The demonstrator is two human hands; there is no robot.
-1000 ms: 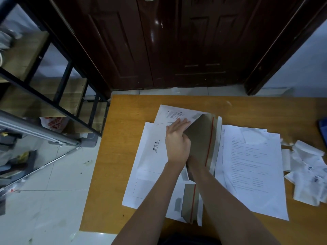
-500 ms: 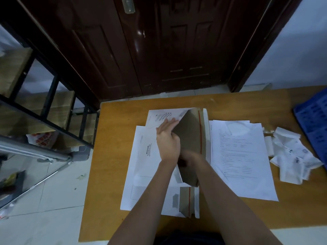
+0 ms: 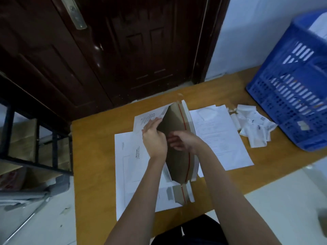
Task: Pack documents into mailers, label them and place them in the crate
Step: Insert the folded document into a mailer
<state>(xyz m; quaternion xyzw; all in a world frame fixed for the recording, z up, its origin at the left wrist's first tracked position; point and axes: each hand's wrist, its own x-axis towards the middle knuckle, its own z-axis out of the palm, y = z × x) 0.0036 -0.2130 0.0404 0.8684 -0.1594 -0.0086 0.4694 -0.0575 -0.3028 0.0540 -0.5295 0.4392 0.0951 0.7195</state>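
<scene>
A cardboard mailer [image 3: 177, 121] with a brown inside and a red tear strip stands open on edge in the middle of the wooden table [image 3: 92, 156]. My left hand [image 3: 154, 140] grips its white left panel near the top. My right hand [image 3: 184, 142] is at the mouth, its fingers curled on the brown inner panel. What lies inside the mailer is hidden. A stack of printed documents [image 3: 223, 140] lies flat just right of it. At the table's far right stands the blue plastic crate [image 3: 292, 96].
More white mailers [image 3: 131, 167] lie under and left of my hands, with another one's brown flap [image 3: 182, 193] nearer me. Crumpled label backings [image 3: 254, 126] sit between the documents and the crate. A dark door is behind the table and a metal rack at left.
My right hand has drawn back out of the mailer's depth to its mouth. My view has swung right, bringing the blue crate into sight. The left hand keeps its hold.
</scene>
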